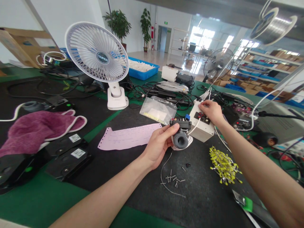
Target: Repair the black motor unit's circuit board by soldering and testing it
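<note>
My left hand (159,143) grips a black plastic device with a round pipe port (180,139), holding it above the black mat. Small terminals and a blue part show along its top, and a white cable runs from it. My right hand (212,110) reaches to the top of a white box (201,134) with red and black sockets. Its fingers are pinched together there; whatever they hold is hidden. Below the device lie several small screws (176,180), a thin wire (163,182) and a small black piece (188,165).
A pink paper sheet (125,136) and a clear bag (156,110) lie left of the box. Yellow-ended components (223,165) are piled at right, near a green-and-black tool (249,204). A white fan (116,98), purple cloth (30,131) and black housings (68,163) occupy the left.
</note>
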A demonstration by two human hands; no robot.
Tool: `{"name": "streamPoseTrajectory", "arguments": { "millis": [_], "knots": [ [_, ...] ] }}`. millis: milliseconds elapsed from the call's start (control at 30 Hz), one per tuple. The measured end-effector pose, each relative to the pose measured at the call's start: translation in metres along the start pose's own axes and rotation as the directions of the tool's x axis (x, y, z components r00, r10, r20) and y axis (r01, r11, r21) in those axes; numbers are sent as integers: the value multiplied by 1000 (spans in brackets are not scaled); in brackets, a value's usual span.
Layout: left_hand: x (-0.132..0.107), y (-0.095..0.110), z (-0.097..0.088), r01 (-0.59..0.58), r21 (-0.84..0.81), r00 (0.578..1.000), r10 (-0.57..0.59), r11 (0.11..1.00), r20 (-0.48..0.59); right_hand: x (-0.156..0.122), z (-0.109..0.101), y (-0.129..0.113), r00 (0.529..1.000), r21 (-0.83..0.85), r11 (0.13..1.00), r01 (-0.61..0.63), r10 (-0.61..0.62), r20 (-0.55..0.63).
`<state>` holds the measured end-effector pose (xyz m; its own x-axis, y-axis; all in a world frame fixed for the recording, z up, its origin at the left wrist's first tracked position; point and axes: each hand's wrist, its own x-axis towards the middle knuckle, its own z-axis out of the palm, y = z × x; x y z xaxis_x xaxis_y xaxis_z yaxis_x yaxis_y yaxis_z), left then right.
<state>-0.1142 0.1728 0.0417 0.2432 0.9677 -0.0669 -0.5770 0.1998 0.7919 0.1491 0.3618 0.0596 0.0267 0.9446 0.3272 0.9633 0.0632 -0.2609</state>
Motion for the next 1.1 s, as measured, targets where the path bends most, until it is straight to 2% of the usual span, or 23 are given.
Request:
{"name": "streamPoseTrajectory", "arguments": {
  "millis": [500, 767, 1100],
  "knots": [
    [-1, 0, 1, -2, 2, 999, 2, 1000, -42, 2, 2, 3, 1000, -3, 1000, -3, 3, 4],
    [0, 0, 0, -7, 2, 1000, 7, 1000, -16, 1, 1, 2, 1000, -7, 1000, -8, 8, 9],
    [0, 1, 1, -16, 4, 999, 16, 1000, -39, 1, 1, 1, 1000, -10, 1000, -14, 14, 8]
  ]
}}
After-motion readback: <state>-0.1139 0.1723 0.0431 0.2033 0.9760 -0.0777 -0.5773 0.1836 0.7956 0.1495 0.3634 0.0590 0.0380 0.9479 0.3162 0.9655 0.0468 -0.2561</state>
